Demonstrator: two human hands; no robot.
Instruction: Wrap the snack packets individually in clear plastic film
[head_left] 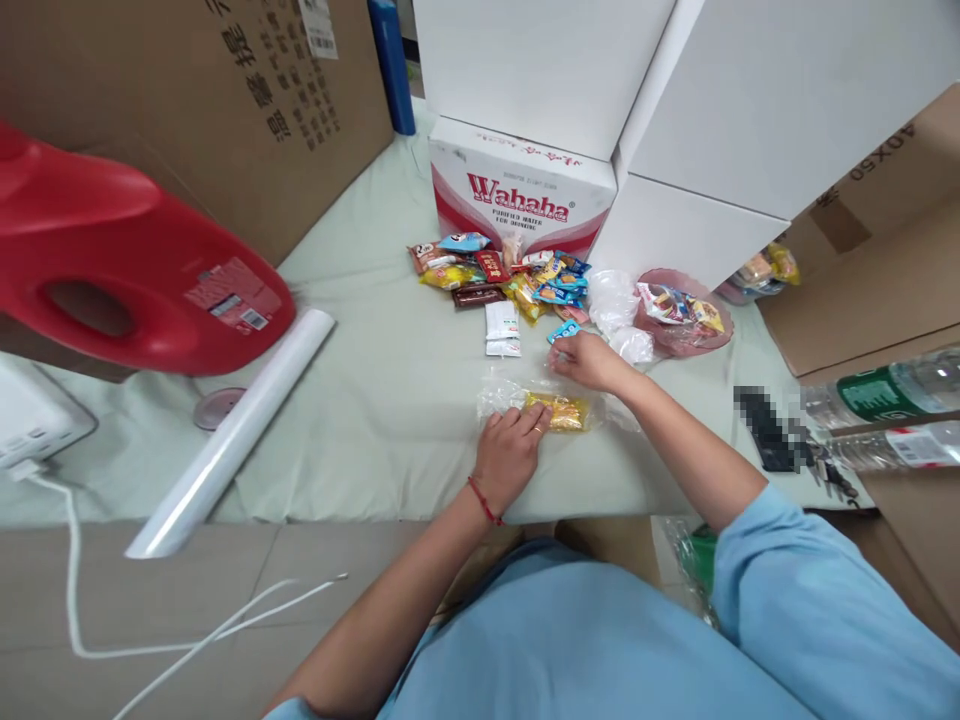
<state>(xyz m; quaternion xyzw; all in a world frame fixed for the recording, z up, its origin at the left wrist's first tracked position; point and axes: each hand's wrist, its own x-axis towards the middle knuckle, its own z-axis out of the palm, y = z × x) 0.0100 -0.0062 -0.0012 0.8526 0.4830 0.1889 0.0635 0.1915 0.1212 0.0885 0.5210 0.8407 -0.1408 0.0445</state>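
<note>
My left hand (511, 452) lies palm down, fingers stretched over a yellow snack packet (568, 412) inside a clear plastic bag (491, 398) near the table's front. The fingertips rest on the packet. Just beyond the bag, my right hand (589, 360) is closed with its fingertips pressed together. A small blue snack packet (564, 331) shows right beside those fingertips; whether they grip it, the bag's edge or something else is hidden. Behind lie two white packets (502, 328) and a heap of mixed snacks (517, 280).
A pink bowl (716, 335) of snacks and clear plastic cups (611, 298) stand right of the heap. Behind is a Wahaba-style "Wahaha" carton (517, 200). A red jug (150, 260) and white roll (232, 430) are left; bottles (885, 390) and keys (832, 475) right.
</note>
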